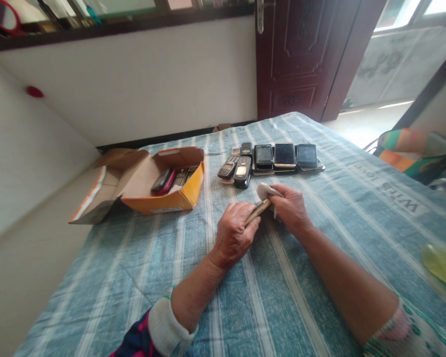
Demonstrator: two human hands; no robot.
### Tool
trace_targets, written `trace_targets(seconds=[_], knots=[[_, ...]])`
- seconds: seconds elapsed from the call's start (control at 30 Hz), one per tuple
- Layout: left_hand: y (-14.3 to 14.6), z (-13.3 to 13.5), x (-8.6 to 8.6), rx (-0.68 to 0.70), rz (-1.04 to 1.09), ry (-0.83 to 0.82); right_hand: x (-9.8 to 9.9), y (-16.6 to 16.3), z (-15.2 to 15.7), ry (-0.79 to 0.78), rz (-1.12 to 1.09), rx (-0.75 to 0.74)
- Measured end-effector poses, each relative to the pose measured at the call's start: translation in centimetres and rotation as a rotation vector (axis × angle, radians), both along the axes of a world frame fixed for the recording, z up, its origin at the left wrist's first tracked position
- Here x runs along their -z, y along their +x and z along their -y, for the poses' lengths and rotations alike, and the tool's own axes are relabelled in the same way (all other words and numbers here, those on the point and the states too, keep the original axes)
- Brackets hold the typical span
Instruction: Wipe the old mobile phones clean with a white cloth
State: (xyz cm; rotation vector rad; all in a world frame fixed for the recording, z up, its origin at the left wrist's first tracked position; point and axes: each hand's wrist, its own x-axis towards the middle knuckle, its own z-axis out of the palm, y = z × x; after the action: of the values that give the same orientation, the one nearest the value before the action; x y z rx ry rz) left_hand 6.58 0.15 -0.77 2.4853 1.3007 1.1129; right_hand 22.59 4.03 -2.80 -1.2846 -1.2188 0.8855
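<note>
Mid-frame, I see the left hand (235, 229) pinching a phone (257, 212) that slants lengthwise toward upper right, where the right hand (290, 206) grips a white cloth (264, 190) against it.

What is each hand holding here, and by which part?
The left hand holds what looks like a gold-edged phone by its near end; the right hand holds a bunched white cloth at the phone's far end.

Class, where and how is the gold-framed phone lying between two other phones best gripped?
Probably grip the gold-framed phone by its near and far edges, coming from above on the near side: it lies flat atop its pile, closely flanked by a black phone and a grey phone.
</note>
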Motion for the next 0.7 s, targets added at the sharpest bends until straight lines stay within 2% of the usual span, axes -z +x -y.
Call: trace_targets(seconds=[0.4,0.7], knots=[[-0.08,-0.12,0.42,-0.032,0.006,0.033,0.18,0.01,-0.04,0.011,0.000,-0.005],[0.10,0.07,-0.12,0.021,-0.026,0.002,0.36,0.05,-0.03,0.021,0.004,-0.006]])
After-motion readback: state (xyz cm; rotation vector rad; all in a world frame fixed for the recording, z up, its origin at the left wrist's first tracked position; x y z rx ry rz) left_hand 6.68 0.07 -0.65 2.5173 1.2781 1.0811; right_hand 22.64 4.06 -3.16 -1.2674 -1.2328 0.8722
